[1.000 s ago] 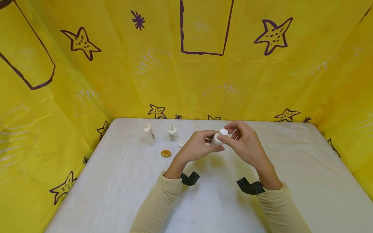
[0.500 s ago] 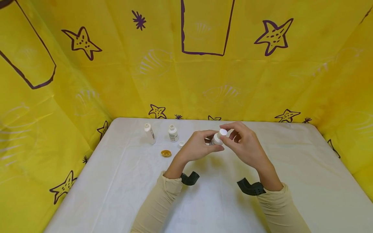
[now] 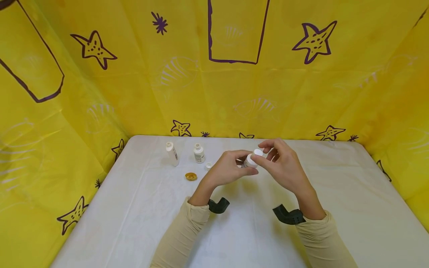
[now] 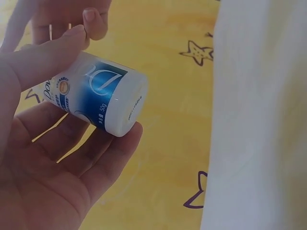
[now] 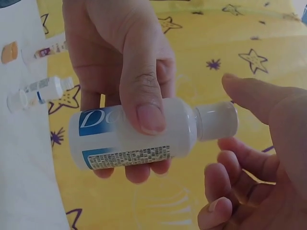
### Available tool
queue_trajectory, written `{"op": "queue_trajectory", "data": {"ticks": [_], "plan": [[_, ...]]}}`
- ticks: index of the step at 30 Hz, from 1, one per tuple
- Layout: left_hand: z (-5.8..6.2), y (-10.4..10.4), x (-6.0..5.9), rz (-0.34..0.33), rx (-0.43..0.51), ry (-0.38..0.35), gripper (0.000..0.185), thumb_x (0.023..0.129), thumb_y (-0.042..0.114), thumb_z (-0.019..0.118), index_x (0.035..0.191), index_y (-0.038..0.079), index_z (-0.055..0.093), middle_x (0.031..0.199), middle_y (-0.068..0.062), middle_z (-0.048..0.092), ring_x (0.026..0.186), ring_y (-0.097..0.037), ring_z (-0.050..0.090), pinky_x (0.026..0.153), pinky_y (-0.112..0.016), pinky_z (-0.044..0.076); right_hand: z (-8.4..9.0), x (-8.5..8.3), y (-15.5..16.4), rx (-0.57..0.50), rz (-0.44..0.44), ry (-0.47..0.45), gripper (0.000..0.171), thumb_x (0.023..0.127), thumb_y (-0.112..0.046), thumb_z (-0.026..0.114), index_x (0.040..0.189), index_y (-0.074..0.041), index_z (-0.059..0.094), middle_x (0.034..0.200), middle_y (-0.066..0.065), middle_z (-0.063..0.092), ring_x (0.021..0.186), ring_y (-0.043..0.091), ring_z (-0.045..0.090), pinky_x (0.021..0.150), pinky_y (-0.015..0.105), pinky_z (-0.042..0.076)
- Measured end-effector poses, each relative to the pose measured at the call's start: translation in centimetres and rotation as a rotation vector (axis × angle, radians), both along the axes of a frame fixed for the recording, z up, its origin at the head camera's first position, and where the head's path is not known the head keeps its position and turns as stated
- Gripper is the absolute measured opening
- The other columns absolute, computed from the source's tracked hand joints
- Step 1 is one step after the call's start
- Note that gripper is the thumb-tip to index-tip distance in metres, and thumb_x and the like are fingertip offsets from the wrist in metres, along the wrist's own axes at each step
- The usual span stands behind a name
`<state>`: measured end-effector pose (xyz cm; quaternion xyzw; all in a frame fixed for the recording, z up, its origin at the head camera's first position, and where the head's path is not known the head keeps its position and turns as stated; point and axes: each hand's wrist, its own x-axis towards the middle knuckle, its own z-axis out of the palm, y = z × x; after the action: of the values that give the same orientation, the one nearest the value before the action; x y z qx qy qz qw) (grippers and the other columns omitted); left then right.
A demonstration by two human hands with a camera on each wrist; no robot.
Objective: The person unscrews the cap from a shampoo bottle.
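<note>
My left hand (image 3: 228,169) grips a small white Dove bottle (image 5: 180,129) with a blue-patterned label, thumb on one side and fingers on the other. The bottle is tilted in the head view, its base showing in the left wrist view. A white cap (image 5: 218,120) sits on its neck. Around that cap is my right hand (image 3: 285,167), its fingers loosely bent. In the right wrist view the thumb (image 5: 249,96) stands apart from the cap, while a fingertip (image 5: 228,143) lies close to the cap's lower edge; whether it touches is unclear.
Two capless bottles stand at the back left of the white table (image 3: 151,223): a slim one (image 3: 172,154) and a rounder one (image 3: 199,153). Nearby lie an amber cap (image 3: 191,176) and a small white cap (image 3: 209,166), close to my left wrist. Behind hangs a yellow patterned cloth (image 3: 134,93).
My right fingers shifted left over the cap by half a second ago, then moved back right. The left hand and bottle have hardly moved.
</note>
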<state>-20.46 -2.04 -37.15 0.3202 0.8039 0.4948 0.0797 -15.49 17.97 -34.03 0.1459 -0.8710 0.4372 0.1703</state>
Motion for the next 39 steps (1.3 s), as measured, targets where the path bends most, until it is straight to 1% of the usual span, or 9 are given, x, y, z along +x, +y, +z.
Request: {"op": "queue_trajectory", "data": {"ticks": [5, 8, 12, 16, 23, 26, 32, 35, 39], "plan": [[-0.07, 0.11, 0.05, -0.009, -0.005, 0.008, 0.041, 0.088, 0.031, 0.081, 0.127, 0.025, 0.071, 0.117, 0.009, 0.074, 0.098, -0.006, 0.066, 0.096, -0.025, 0.055, 0.0, 0.09, -0.03, -0.003, -0.026, -0.046, 0.026, 0.088, -0.024, 0.082, 0.103, -0.009, 0.066, 0.09, 0.004, 0.06, 0.077, 0.016, 0.056, 0.067, 0.02, 0.048], [-0.03, 0.14, 0.06, -0.004, -0.008, 0.0, 0.043, 0.088, 0.029, 0.082, 0.129, 0.024, 0.071, 0.118, 0.008, 0.074, 0.099, -0.007, 0.066, 0.095, -0.025, 0.056, 0.01, 0.1, -0.02, 0.008, -0.018, -0.025, 0.023, 0.088, -0.022, 0.082, 0.102, -0.01, 0.067, 0.091, 0.002, 0.062, 0.077, 0.014, 0.056, 0.067, 0.02, 0.048], [0.06, 0.08, 0.06, -0.002, -0.011, -0.015, 0.043, 0.088, 0.027, 0.082, 0.129, 0.021, 0.07, 0.118, 0.005, 0.074, 0.099, -0.009, 0.068, 0.091, -0.025, 0.057, 0.0, 0.08, 0.08, 0.033, 0.03, 0.036, 0.019, 0.091, -0.017, 0.078, 0.109, -0.014, 0.073, 0.099, 0.0, 0.067, 0.077, 0.008, 0.057, 0.068, 0.02, 0.049], [0.12, 0.03, 0.04, 0.0, -0.013, -0.014, 0.043, 0.088, 0.027, 0.082, 0.129, 0.02, 0.07, 0.118, 0.003, 0.073, 0.1, -0.011, 0.068, 0.089, -0.024, 0.057, 0.04, 0.09, 0.24, 0.043, 0.086, 0.079, 0.024, 0.094, -0.011, 0.072, 0.117, -0.018, 0.075, 0.109, -0.001, 0.07, 0.079, 0.005, 0.058, 0.068, 0.019, 0.049], [0.03, 0.05, -0.06, 0.005, -0.002, -0.011, 0.042, 0.088, 0.026, 0.081, 0.128, 0.018, 0.07, 0.117, 0.001, 0.074, 0.1, -0.01, 0.069, 0.091, -0.026, 0.058, 0.2, 0.22, 0.25, 0.028, 0.115, 0.082, 0.032, 0.093, -0.008, 0.072, 0.124, -0.016, 0.072, 0.118, 0.003, 0.069, 0.079, 0.006, 0.058, 0.067, 0.018, 0.049], [-0.04, 0.09, -0.06, 0.005, 0.0, 0.001, 0.04, 0.088, 0.028, 0.081, 0.126, 0.02, 0.071, 0.115, 0.002, 0.074, 0.098, -0.009, 0.067, 0.093, -0.027, 0.057, 0.22, 0.2, 0.21, 0.019, 0.072, 0.051, 0.034, 0.091, -0.014, 0.077, 0.124, -0.014, 0.07, 0.115, 0.005, 0.068, 0.078, 0.008, 0.059, 0.068, 0.019, 0.05], [-0.25, 0.26, -0.03, -0.015, -0.009, 0.027, 0.041, 0.087, 0.031, 0.082, 0.126, 0.024, 0.072, 0.115, 0.009, 0.073, 0.096, -0.009, 0.061, 0.096, -0.025, 0.055, 0.16, 0.2, 0.24, 0.017, -0.015, -0.025, 0.028, 0.087, -0.022, 0.083, 0.106, -0.009, 0.067, 0.094, 0.007, 0.062, 0.077, 0.014, 0.056, 0.068, 0.02, 0.049], [-0.25, 0.23, 0.0, -0.009, -0.011, 0.017, 0.042, 0.086, 0.031, 0.083, 0.126, 0.024, 0.072, 0.116, 0.01, 0.073, 0.098, -0.008, 0.063, 0.095, -0.025, 0.055, 0.1, 0.18, 0.22, 0.019, -0.007, -0.009, 0.025, 0.086, -0.02, 0.083, 0.103, -0.009, 0.068, 0.092, 0.003, 0.063, 0.076, 0.013, 0.055, 0.067, 0.021, 0.048], [-0.18, 0.09, 0.0, 0.002, -0.008, -0.004, 0.042, 0.087, 0.028, 0.083, 0.126, 0.023, 0.071, 0.115, 0.008, 0.073, 0.098, -0.008, 0.066, 0.093, -0.026, 0.056, 0.05, 0.14, 0.17, 0.022, 0.046, 0.053, 0.022, 0.089, -0.014, 0.08, 0.11, -0.014, 0.073, 0.1, 0.001, 0.069, 0.077, 0.007, 0.057, 0.067, 0.02, 0.048]]}}
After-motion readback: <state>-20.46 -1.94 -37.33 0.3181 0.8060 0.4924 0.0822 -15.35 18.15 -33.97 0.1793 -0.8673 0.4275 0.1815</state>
